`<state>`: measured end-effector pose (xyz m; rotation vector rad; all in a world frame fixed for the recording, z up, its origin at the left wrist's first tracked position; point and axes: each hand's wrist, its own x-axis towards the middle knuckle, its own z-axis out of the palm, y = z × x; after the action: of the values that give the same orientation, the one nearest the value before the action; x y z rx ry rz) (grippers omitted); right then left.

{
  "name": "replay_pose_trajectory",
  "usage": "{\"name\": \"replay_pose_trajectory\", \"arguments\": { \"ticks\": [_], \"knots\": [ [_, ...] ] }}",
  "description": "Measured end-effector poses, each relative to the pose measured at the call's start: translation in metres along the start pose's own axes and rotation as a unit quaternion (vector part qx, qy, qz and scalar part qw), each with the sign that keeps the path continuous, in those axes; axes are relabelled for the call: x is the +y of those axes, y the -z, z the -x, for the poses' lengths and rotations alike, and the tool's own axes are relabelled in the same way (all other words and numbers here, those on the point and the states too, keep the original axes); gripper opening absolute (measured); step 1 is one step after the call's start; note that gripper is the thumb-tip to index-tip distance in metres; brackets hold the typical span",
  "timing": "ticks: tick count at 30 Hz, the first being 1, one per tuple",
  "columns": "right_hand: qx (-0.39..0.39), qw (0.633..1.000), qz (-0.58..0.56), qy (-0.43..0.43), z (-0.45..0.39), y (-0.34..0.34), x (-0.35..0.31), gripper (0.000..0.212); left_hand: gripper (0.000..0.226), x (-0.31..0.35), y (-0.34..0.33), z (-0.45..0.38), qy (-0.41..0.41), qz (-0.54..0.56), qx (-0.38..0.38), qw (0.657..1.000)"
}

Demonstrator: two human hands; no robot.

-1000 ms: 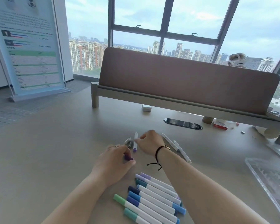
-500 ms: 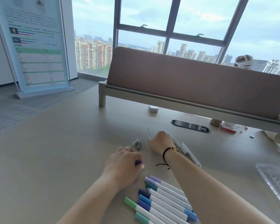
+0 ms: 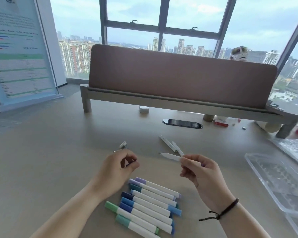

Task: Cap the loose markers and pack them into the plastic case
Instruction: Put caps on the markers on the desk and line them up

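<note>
Pinched in our right hand (image 3: 199, 170), one uncapped marker (image 3: 170, 156) awaits its cap in our left hand (image 3: 118, 169); capped markers (image 3: 150, 203) lie unpacked, case (image 3: 273, 179) unfilled.

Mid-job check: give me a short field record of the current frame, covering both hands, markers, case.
left hand: fingers curled, pinching a small purple cap, mostly hidden
right hand: holds an uncapped white marker, tip pointing left
capped markers: row lying side by side on the desk between the forearms
loose markers: two uncapped, on the desk beyond the right hand
grey cap: on the desk beyond the left hand
plastic case: clear, open, at right, no markers visible in it
</note>
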<state>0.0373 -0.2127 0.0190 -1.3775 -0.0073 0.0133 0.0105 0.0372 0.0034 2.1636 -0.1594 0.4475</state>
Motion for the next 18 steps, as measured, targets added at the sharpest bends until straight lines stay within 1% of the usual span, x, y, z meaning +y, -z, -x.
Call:
{"name": "replay_pose_trajectory", "arguments": {
  "ticks": [2, 7, 12, 14, 15, 17, 18],
  "knots": [
    [-0.006, 0.999, -0.039, -0.016, 0.000, 0.000, -0.001, 0.009, 0.013, 0.000, 0.000, 0.000, 0.020, 0.036, 0.014, 0.999],
    [-0.032, 0.996, -0.062, -0.052, 0.001, -0.003, 0.003, 0.018, 0.015, 0.001, 0.002, -0.007, 0.092, 0.149, 0.072, 0.982],
    [-0.060, 0.990, -0.106, -0.077, 0.000, -0.002, 0.000, 0.015, 0.018, -0.001, 0.003, -0.008, 0.113, 0.195, 0.073, 0.972],
    [-0.070, 0.987, -0.120, -0.085, -0.001, -0.001, -0.002, 0.019, 0.013, 0.002, 0.003, -0.007, 0.130, 0.248, 0.075, 0.957],
    [-0.073, 0.985, -0.130, -0.090, -0.001, 0.000, -0.003, 0.025, 0.012, 0.005, 0.004, -0.007, 0.144, 0.292, 0.065, 0.943],
    [-0.082, 0.980, -0.150, -0.098, -0.001, 0.000, -0.004, 0.032, 0.041, 0.008, 0.005, -0.005, 0.164, 0.373, 0.035, 0.912],
    [-0.087, 0.979, -0.157, -0.100, 0.000, 0.000, -0.005, 0.032, 0.047, 0.009, 0.004, -0.005, 0.170, 0.403, 0.025, 0.899]
  ]
}}
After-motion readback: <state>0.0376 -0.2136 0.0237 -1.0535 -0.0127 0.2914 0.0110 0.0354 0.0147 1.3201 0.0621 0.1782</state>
